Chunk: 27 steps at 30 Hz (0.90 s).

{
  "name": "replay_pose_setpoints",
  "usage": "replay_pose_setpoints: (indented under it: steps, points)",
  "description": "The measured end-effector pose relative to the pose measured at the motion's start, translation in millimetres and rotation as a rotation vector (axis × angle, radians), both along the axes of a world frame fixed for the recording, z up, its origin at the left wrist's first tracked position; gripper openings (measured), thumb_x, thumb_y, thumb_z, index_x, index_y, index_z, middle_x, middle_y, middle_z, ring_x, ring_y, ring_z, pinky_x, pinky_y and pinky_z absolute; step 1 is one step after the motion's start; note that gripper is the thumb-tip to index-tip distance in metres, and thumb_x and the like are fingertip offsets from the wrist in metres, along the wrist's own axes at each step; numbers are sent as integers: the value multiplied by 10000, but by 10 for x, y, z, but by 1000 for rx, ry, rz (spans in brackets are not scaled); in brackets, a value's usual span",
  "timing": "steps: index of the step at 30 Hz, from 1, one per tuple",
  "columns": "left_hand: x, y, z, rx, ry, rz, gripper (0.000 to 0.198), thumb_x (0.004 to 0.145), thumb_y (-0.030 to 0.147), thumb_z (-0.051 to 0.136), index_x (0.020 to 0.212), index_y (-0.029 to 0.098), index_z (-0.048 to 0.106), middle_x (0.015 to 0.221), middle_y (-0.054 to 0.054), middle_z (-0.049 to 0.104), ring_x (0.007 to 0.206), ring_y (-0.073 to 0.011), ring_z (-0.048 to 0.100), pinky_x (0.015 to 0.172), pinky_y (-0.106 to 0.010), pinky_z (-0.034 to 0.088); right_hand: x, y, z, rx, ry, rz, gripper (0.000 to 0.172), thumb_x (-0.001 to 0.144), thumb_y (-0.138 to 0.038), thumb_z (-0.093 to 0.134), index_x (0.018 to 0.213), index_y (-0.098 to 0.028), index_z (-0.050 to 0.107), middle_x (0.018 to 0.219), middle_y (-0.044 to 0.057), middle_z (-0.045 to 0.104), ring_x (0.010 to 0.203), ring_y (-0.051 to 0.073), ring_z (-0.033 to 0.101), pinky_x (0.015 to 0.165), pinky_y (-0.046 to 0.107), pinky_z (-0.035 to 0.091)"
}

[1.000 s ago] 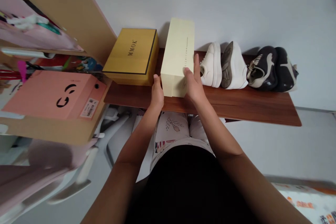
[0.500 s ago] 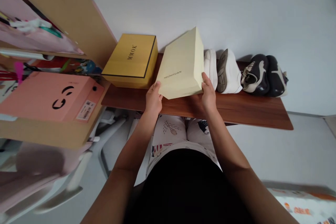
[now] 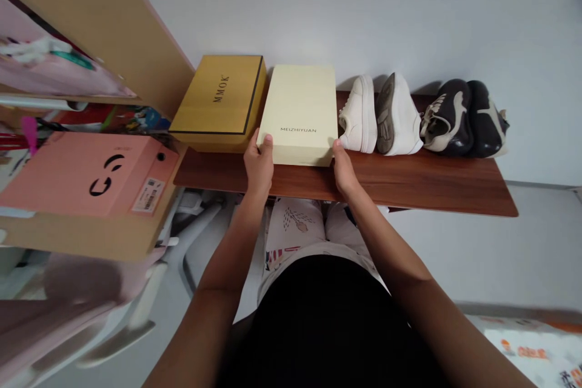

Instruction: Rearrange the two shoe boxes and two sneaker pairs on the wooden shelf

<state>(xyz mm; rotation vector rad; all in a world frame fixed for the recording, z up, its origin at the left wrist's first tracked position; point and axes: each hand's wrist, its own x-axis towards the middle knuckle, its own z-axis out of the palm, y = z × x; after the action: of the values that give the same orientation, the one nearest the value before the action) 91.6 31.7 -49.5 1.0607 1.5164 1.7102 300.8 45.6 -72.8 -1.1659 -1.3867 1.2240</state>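
A cream shoe box [image 3: 300, 110] printed MEIZHIYUAN lies flat on a dark wooden shelf [image 3: 409, 185], lid up. My left hand [image 3: 259, 163] grips its near left corner, thumb on the lid. My right hand [image 3: 344, 171] holds its near right corner with the fingers against the side. A yellow MMOK box [image 3: 219, 101] sits touching it on the left. A pair of white sneakers [image 3: 382, 115] stands just right of the cream box.
A pair of black and white shoes [image 3: 466, 117] stands further right on the shelf. A pink box [image 3: 86, 173] rests on a brown carton [image 3: 91, 236] at the left, beside a tan cabinet side [image 3: 113, 30]. A white wall [image 3: 364, 6] backs the shelf.
The cream box stood on its narrow side, was tipped over to the right, and now lies flat with its lid up. Both hands shifted to its near corners.
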Motion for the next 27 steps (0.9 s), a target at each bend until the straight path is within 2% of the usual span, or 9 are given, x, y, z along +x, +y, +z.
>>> replay_pose_setpoints:
  steps: [8,11,14,17,20,22,24,26,27]
  points:
    - [-111,128,-168,-13,97,20,675,915,692,610,1416,239,609,1428,-124,645,1339,-265,603,1153,-409,464,-107,87,-68,-15,-107,-36,983,925,-876,177,1606,-201,395,1672,74,374,1571,244,299,1305,433,218]
    - [-137,192,-161,-19,139,24,664,941,676,576,1418,215,595,1424,-138,645,1327,-263,612,1153,-404,463,-158,106,-6,-13,-98,-62,959,934,-869,201,1588,-204,425,1664,74,389,1571,243,298,1311,446,199]
    - [-123,144,-100,-27,230,54,616,980,629,540,1411,192,582,1418,-160,638,1341,-263,598,1177,-411,436,-131,44,146,-20,-97,-52,923,917,-877,289,1521,-217,516,1604,87,482,1537,269,366,1291,469,256]
    - [-19,-66,-2,-9,369,115,571,1001,550,541,1454,203,516,1466,-166,580,1408,-257,536,1202,-416,410,128,-103,339,25,-34,-93,827,852,-842,537,1374,-209,637,1474,121,615,1414,297,525,1225,475,385]
    - [220,-334,116,115,498,166,558,1004,459,550,1498,225,438,1527,-158,487,1471,-241,455,1219,-410,395,663,-216,465,193,3,-246,613,850,-727,651,1217,-239,702,1305,103,715,1277,272,628,1135,462,485]
    - [462,-450,196,229,528,59,514,1006,408,549,1474,217,453,1499,-152,502,1448,-237,476,1219,-425,402,1102,-217,470,250,-48,-446,565,870,-688,641,1214,-243,688,1254,105,718,1243,265,641,1087,459,519]
    - [757,-458,256,253,505,-181,477,1008,379,550,1457,233,477,1481,-136,540,1405,-239,526,1213,-448,415,1508,-160,404,244,-102,-639,594,875,-663,636,1261,-210,648,1259,132,694,1222,263,642,1069,457,529]
    - [1063,-344,274,154,466,-414,509,1003,376,565,1490,272,457,1530,-122,525,1410,-258,529,1212,-478,412,1805,-77,285,187,-145,-713,665,831,-640,686,1293,-166,613,1272,164,672,1195,274,649,1074,468,525]
    - [1205,-248,264,87,455,-479,557,994,379,581,1520,283,428,1567,-123,491,1441,-278,497,1217,-494,400,1903,-37,217,150,-169,-699,707,803,-636,713,1306,-152,601,1278,174,664,1192,284,649,1079,477,522]
